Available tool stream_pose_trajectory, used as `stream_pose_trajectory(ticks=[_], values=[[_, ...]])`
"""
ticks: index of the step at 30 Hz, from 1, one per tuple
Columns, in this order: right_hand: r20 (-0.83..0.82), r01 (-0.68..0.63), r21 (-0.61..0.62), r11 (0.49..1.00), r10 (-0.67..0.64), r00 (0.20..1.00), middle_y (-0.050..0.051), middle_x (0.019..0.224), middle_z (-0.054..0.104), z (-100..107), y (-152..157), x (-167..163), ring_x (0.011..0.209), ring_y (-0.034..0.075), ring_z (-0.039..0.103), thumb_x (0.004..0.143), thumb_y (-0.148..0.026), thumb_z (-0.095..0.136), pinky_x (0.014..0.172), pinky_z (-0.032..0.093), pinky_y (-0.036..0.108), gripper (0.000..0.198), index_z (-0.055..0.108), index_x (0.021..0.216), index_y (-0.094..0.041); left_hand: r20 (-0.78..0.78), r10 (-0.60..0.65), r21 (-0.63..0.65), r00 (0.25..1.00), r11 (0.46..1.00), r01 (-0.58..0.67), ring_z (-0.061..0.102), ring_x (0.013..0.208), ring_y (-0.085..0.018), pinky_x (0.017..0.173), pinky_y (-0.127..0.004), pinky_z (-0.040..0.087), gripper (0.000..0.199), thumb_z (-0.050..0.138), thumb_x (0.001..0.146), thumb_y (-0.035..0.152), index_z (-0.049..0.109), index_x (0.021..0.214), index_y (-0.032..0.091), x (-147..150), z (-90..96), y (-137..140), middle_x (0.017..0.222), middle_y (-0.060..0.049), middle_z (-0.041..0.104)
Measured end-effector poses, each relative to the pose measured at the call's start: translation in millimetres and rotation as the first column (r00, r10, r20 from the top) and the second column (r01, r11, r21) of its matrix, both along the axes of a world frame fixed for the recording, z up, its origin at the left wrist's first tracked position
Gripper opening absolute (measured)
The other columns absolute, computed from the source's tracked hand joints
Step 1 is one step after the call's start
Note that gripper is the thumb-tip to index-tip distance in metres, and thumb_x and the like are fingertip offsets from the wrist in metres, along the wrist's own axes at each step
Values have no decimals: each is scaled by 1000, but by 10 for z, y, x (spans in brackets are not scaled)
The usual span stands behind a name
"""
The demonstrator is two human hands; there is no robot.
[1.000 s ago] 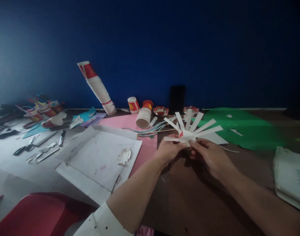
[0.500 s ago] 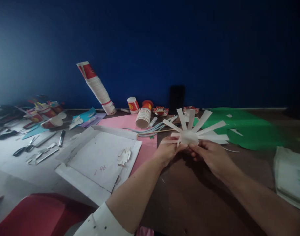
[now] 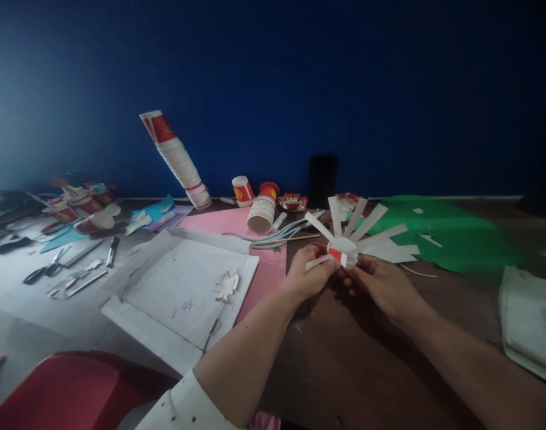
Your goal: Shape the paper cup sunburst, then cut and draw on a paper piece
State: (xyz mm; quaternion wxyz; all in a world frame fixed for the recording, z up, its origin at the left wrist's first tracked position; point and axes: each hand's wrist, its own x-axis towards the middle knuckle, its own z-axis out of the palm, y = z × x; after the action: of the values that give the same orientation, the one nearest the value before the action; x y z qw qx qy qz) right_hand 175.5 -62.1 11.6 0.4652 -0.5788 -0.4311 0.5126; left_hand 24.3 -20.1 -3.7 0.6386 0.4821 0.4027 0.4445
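Dark blue wall [image 3: 273, 89] fills bkgd; at its foot, L of ctr, a tall stack of paper cups [image 3: 180, 164] tilts L, w/ a single red-&-white cup [image 3: 243, 192] nearby on R. In front, a shallow white box [image 3: 160, 278] w/ red handwritten digits & a white paper cutout [image 3: 227, 285] overlaps a pink sheet [image 3: 210, 221]; scissors [image 3: 51, 270] & marker [image 3: 112, 253] farther L. Green sheet [image 3: 461, 245] w/ white scraps far R, red chair [image 3: 85, 388] btm L.

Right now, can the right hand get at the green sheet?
Probably yes: the green sheet lies beyond the right hand, its right side unblocked, though that hand holds the cut cup.
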Motion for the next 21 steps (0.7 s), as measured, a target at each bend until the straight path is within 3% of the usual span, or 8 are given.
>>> stream_pose_trajectory(ticks=[4,7,11,14,17,21], values=[[46,28,13,1000,-29,999,0,60,68,-1,8,0,55,15,59,67,-39,85,49,51,26,21,72,66,-23,-50,2,4,999,1000,-2,66,65,-16,68,-27,52,16,82,69,15,72,81,14,31,43,2,72,-5,72],[-16,52,-25,998,-52,998,3,69,73,22,4,7,61,16,63,66,-40,88,51,53,25,22,73,66,-23,-47,55,-42,997,997,-57,65,66,-16,69,-28,52,19,85,64,11,72,78,14,32,96,8,72,-5,72],[-115,89,-41,995,-93,989,5,80,76,31,12,36,71,20,68,68,-50,85,54,56,27,30,76,77,-24,16,79,-31,997,996,-78,67,72,-17,74,-29,53,18,86,64,12,73,76,14,9,116,11,79,-7,74],[-139,127,-23,992,-129,982,5,83,75,5,31,58,71,19,68,66,-53,86,53,56,27,35,77,85,-24,-43,122,17,992,992,-122,67,74,-19,77,-31,53,20,88,63,14,74,76,15,-13,85,16,80,-6,75],[-92,147,29,989,-144,985,3,74,72,-15,43,71,66,17,65,59,-48,91,55,56,27,36,74,77,-22,-89,100,65,991,993,-95,69,82,-22,84,-35,54,22,89,64,17,75,81,15,-35,49,22,86,-8,76],[-60,170,60,984,-167,984,-1,60,66,-21,45,78,57,15,61,57,-47,93,56,55,28,36,67,66,-23,-23,8,60,1000,998,-7,70,95,-25,95,-40,52,27,88,68,22,78,91,14,-46,27,10,99,-11,78]])
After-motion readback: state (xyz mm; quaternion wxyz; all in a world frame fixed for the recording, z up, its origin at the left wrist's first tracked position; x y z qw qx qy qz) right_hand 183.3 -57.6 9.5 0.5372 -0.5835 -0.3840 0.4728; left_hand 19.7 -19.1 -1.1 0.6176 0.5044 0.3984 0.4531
